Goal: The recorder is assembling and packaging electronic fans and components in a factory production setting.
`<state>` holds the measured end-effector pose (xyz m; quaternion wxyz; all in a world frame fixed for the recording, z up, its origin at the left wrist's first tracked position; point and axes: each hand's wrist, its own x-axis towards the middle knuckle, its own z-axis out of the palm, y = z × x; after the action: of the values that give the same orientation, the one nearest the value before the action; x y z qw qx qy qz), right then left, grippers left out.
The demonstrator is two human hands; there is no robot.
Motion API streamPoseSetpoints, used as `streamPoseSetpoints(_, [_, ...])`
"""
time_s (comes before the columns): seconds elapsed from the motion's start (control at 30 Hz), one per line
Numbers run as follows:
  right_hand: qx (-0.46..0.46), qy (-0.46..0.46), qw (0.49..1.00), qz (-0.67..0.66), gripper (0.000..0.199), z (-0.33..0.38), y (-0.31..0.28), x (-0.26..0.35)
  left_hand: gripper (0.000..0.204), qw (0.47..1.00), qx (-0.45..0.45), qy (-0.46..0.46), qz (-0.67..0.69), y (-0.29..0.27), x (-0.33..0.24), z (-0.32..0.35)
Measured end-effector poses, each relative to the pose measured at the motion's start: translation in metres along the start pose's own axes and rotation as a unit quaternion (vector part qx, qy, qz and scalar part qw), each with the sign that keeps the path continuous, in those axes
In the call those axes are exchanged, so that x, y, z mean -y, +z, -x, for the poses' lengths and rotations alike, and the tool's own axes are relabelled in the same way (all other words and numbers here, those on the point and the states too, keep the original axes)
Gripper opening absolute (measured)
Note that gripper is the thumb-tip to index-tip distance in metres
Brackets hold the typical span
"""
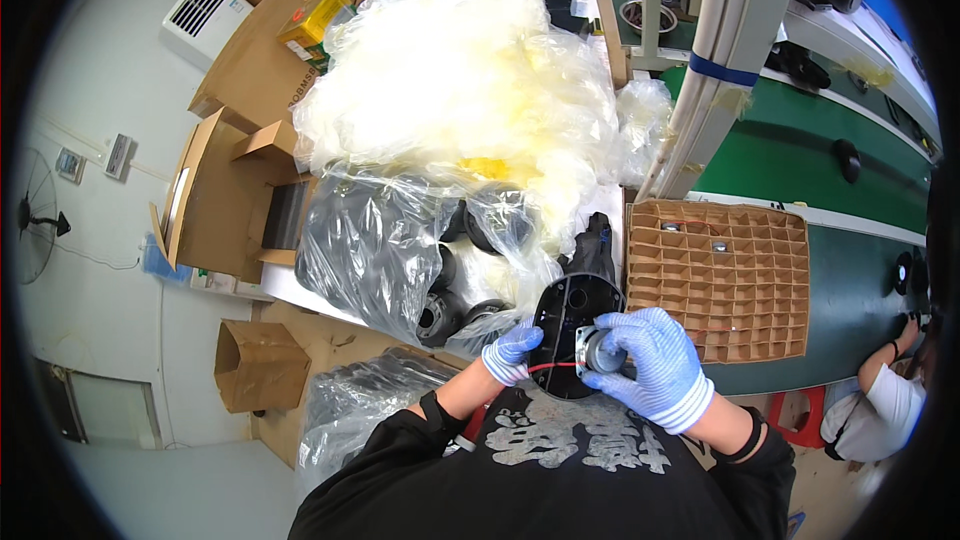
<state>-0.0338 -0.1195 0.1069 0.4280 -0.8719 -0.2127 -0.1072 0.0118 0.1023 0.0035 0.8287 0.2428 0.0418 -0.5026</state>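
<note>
Left hand pinches black oval housing; right hand grips small speaker driver over it; best kept square, red wire untrapped.

Assy wkshop: grn benchtop, partitioned cardbd tray, cartons.

On the left we see a pale wall with a fan, small switch boxes and a white vented unit. Below lies a tan floor. We note a white table at centre and, right of a pale post, a green-topped bench and a red stool.
</note>
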Motion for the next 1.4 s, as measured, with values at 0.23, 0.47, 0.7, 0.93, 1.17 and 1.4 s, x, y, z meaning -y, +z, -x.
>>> streamPoseSetpoints(0.23, [-0.027, -0.028, 0.994, 0.107, 0.038, -0.009, 0.01, -0.006, 0.074, 0.998, -0.016, -0.02, -0.06, -0.01, 0.004, -0.015])
streamPoseSetpoints(0.47, [0.034, -0.006, 0.986, 0.162, 0.034, -0.015, 0.015, -0.02, 0.07, 1.0, -0.004, -0.005, -0.016, 0.01, 0.0, -0.026])
streamPoseSetpoints(0.7, [0.138, 0.004, 0.971, 0.194, 0.028, -0.024, 0.012, -0.028, 0.07, 0.999, -0.012, -0.032, 0.034, -0.009, 0.013, -0.031])
streamPoseSetpoints(0.93, [0.06, -0.029, 0.988, 0.138, 0.013, -0.025, 0.007, -0.033, 0.073, 0.998, -0.009, -0.045, 0.041, 0.001, 0.006, -0.036])
streamPoseSetpoints(1.17, [0.076, -0.014, 0.987, 0.14, 0.014, -0.02, 0.004, -0.034, 0.08, 0.999, -0.013, -0.048, -0.01, 0.003, 0.008, -0.04])
streamPoseSetpoints(1.4, [0.08, 0.01, 0.986, 0.143, 0.022, -0.011, 0.002, -0.037, 0.08, 0.998, -0.011, -0.057, -0.024, 0.008, 0.011, -0.044])
